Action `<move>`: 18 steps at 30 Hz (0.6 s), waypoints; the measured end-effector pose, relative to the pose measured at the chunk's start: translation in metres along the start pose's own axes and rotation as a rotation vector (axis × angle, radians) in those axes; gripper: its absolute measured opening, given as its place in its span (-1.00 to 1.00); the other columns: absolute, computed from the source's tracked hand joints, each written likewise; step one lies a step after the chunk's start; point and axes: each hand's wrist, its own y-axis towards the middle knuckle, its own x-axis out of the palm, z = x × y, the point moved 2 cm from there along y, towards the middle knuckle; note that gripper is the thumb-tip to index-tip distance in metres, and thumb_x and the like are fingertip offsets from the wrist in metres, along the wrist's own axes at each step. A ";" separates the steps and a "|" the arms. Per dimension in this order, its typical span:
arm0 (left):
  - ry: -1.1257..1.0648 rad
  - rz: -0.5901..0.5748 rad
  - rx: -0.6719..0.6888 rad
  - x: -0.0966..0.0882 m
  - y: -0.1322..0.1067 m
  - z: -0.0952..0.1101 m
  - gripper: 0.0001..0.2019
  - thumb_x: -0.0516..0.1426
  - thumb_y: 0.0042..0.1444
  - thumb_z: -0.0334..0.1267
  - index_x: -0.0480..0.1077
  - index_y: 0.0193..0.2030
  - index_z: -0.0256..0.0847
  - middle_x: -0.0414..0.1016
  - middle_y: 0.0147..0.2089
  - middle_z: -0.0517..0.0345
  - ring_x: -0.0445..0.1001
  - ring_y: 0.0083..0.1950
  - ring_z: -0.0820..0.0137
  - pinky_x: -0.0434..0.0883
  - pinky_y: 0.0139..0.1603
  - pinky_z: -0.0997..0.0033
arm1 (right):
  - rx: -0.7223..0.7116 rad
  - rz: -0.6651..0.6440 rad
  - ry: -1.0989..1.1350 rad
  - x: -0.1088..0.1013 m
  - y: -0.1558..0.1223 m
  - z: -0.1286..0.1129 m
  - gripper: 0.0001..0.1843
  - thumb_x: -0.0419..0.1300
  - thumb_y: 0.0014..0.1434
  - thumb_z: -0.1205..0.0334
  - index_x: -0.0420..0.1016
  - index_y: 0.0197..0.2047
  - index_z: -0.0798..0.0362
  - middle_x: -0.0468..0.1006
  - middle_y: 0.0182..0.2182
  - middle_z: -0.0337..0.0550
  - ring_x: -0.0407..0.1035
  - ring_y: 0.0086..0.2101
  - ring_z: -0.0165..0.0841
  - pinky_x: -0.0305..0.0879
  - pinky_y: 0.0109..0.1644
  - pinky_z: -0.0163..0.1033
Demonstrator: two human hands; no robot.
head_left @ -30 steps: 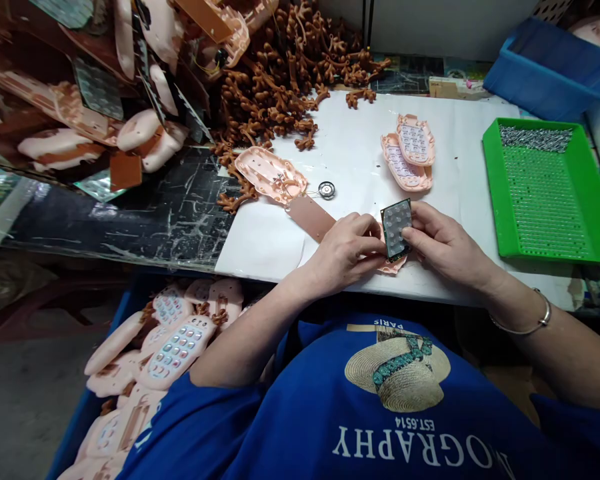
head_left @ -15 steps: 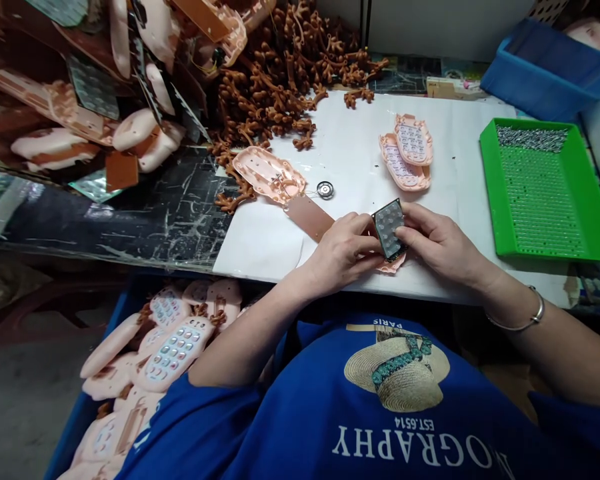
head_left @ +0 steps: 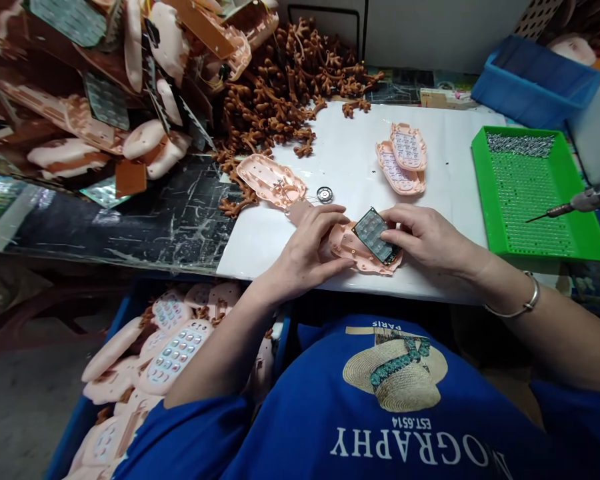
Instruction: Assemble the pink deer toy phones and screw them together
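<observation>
A circuit board with a grey rubber keypad (head_left: 373,233) is pinched between the thumb and fingers of my right hand (head_left: 420,233). It is tilted over a pink plastic shell half (head_left: 355,252) lying on the white work sheet. My left hand (head_left: 313,250) is spread around the shell's left end, fingers and thumb apart, the thumb at its near edge. Behind that hand lies another pink shell half (head_left: 270,179), inside up, with thin wires to a small round speaker (head_left: 325,195) and a brown board (head_left: 300,209) partly hidden by my fingers.
Two pink shells with keys (head_left: 407,150) lie stacked farther back. A green tray (head_left: 490,220) of screws stands right, a screwdriver tip (head_left: 550,213) over it. Brown branch-shaped parts (head_left: 280,87) and shell assemblies (head_left: 70,153) pile up left. A blue bin (head_left: 125,300) holds toy phones (head_left: 177,353).
My left hand has let go of the circuit board and moved left, spreading its fingers by the shell. The board has turned and shifted slightly left in my right hand. A screwdriver has appeared at right.
</observation>
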 end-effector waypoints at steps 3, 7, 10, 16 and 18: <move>0.014 -0.070 0.016 0.000 -0.005 -0.002 -0.41 0.27 0.19 -0.15 0.21 0.30 -0.22 0.35 0.24 -0.23 0.36 0.27 0.16 0.37 0.25 0.06 | -0.043 -0.029 -0.076 0.001 0.003 -0.004 -0.80 0.17 0.25 0.29 0.54 -0.08 0.06 0.58 -0.24 -0.09 0.42 -0.25 -0.31 0.28 -0.14 -0.21; 0.044 -0.037 0.030 0.010 -0.006 0.002 -0.39 0.26 0.19 -0.15 0.19 0.32 -0.18 0.42 0.18 -0.16 0.43 0.18 0.19 0.43 0.15 0.11 | -0.064 -0.035 -0.124 0.000 -0.001 -0.009 -0.63 0.19 0.24 0.33 0.44 0.13 0.07 0.59 -0.20 -0.09 0.44 -0.25 -0.31 0.31 -0.12 -0.20; 0.031 0.021 0.014 0.024 -0.005 0.010 -0.28 0.29 0.16 -0.10 0.10 0.38 -0.15 0.43 0.13 -0.13 0.44 0.11 0.18 0.43 0.10 0.10 | -0.066 -0.033 -0.118 -0.004 -0.011 -0.007 -0.62 0.19 0.24 0.33 0.39 0.14 0.05 0.59 -0.21 -0.14 0.43 -0.31 -0.36 0.32 -0.16 -0.22; 0.067 0.101 0.030 0.055 -0.002 0.031 -0.12 0.26 0.16 -0.01 -0.11 0.47 -0.23 0.42 0.02 -0.12 0.41 -0.02 0.19 0.43 -0.01 0.14 | -0.177 -0.126 -0.276 -0.012 -0.038 0.003 -0.73 0.03 0.37 0.24 0.52 -0.01 0.03 0.52 -0.24 -0.07 0.45 -0.25 -0.32 0.37 -0.18 -0.22; 0.085 0.111 0.024 0.061 -0.001 0.036 -0.11 0.24 0.18 0.02 -0.13 0.48 -0.24 0.41 0.02 -0.13 0.40 -0.04 0.19 0.42 -0.03 0.15 | -0.195 -0.135 -0.297 -0.014 -0.047 0.003 -0.68 0.02 0.39 0.19 0.50 0.07 0.06 0.51 -0.18 -0.01 0.45 -0.23 -0.30 0.40 -0.14 -0.19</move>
